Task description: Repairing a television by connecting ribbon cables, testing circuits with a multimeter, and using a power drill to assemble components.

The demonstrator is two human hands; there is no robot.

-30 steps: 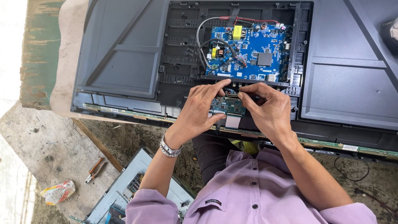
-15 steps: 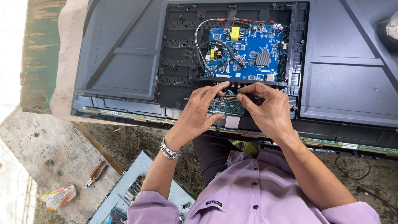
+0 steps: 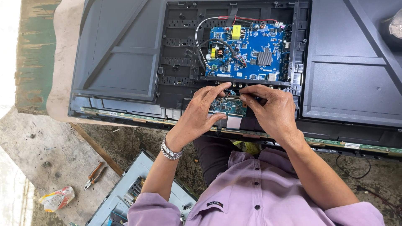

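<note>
Small green circuit board (image 3: 228,106): sits low in the open back of a flat-panel television (image 3: 121,58), just below the large blue main board (image 3: 251,52) and just above the panel's bottom edge; a pale flat ribbon cable (image 3: 233,122) leads down from its lower edge. Left hand (image 3: 199,115): fingers curled loosely, thumb at the board's lower left edge, index finger stretched over its top edge; it touches the board rather than clasping it. Right hand (image 3: 272,111): fingers bent, thumb and forefinger pinched together at the board's upper right edge; what the pinch holds is too small to tell. Blue main board: fixed in the black ribbed recess of the chassis, with white, black and red wires (image 3: 209,29) looping across its upper left. Grey metal back plates lie left and right of the recess. Narrow green strip board (image 3: 347,145): runs along the lower rim of the set. Metal wristwatch (image 3: 171,150): on the left wrist. Lilac button shirt (image 3: 251,188): worn by the person. Ground below, left: pliers with orange handles (image 3: 95,175), a crumpled wrapper (image 3: 56,198), a second opened chassis (image 3: 138,192) near the left elbow.
</note>
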